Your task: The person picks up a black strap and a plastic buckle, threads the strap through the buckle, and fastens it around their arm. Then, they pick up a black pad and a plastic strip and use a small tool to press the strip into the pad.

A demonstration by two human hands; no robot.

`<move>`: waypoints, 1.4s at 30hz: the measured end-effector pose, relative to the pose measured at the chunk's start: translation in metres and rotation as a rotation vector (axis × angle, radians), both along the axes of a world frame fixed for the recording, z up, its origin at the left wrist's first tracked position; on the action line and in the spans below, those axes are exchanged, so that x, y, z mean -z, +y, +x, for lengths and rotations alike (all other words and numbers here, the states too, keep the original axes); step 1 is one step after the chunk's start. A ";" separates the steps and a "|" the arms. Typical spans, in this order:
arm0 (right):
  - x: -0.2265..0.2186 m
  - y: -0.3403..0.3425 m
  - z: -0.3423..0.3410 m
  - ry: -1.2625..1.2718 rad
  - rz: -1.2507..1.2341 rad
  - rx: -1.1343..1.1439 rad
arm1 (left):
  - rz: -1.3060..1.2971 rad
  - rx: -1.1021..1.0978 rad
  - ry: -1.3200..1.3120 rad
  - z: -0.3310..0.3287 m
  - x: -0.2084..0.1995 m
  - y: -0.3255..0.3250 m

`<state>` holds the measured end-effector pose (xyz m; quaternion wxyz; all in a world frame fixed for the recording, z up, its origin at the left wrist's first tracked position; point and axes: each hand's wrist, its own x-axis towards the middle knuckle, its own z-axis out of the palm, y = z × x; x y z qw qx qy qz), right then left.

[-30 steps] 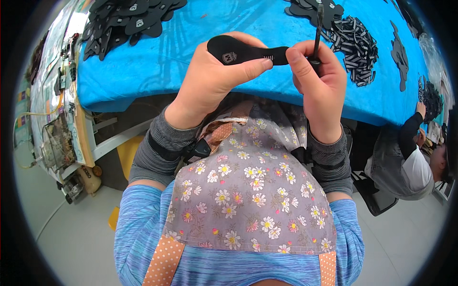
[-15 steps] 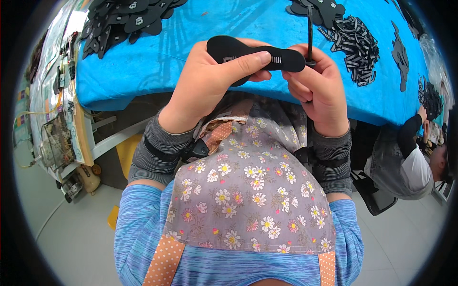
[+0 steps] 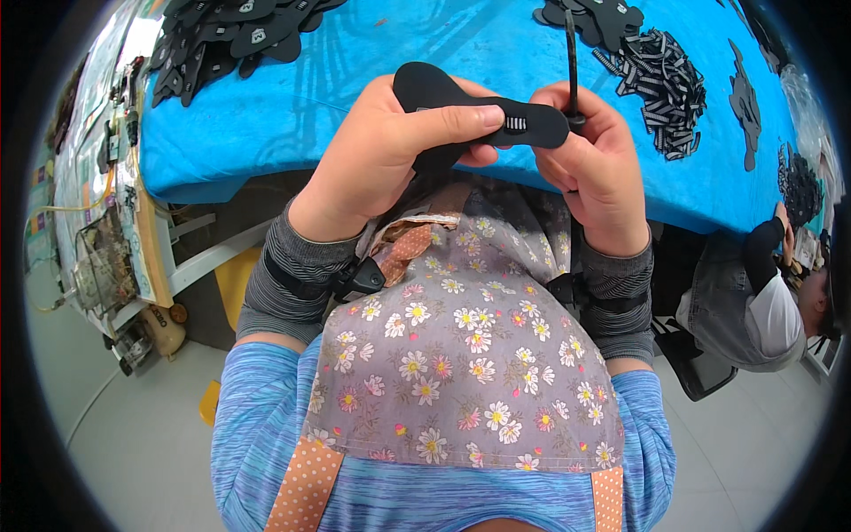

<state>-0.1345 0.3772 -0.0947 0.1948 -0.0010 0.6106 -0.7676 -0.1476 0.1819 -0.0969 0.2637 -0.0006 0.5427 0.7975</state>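
Note:
A flat black piece (image 3: 545, 127), rounded at both ends and narrower in the middle, is held above the table's near edge. My left hand (image 3: 372, 151) is closed on it, thumb on top beside a small striped strip (image 3: 515, 123) set into the narrow end. A second dark lobe (image 3: 439, 158) shows below that thumb. My right hand (image 3: 596, 160) is closed around a thin dark rod-shaped tool (image 3: 573, 71) that points up and away. Its thumb and fingers are at the piece's right tip; whether they grip the tip too is hard to make out.
Similar black pieces (image 3: 239, 40) are heaped at the far left of the blue-covered table (image 3: 355, 66), with more pieces (image 3: 603, 19) at the far right. A pile of small striped strips (image 3: 660, 93) lies right of my hands. Another person (image 3: 762, 301) sits at the right.
The black piece has tilted, its right end lower and its left end slightly higher. The striped strip shows more clearly past my left thumb. The rod has shifted slightly left.

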 end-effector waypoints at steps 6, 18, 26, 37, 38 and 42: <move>-0.001 0.001 0.000 -0.042 -0.034 0.033 | -0.011 -0.046 0.011 0.001 -0.001 0.001; -0.003 0.000 0.001 0.041 0.028 0.102 | -0.046 -0.001 0.143 0.001 -0.002 0.002; 0.002 0.006 -0.003 0.565 0.037 0.057 | -0.049 -0.038 0.690 -0.001 0.001 -0.003; -0.005 0.011 -0.003 0.982 0.258 0.079 | -0.245 -0.050 1.155 -0.005 -0.015 -0.009; -0.005 0.011 -0.002 0.990 0.294 0.075 | -0.249 -0.058 1.169 -0.005 -0.014 -0.009; -0.006 0.007 -0.001 0.968 0.309 0.090 | -0.217 -0.102 1.141 -0.003 -0.009 -0.005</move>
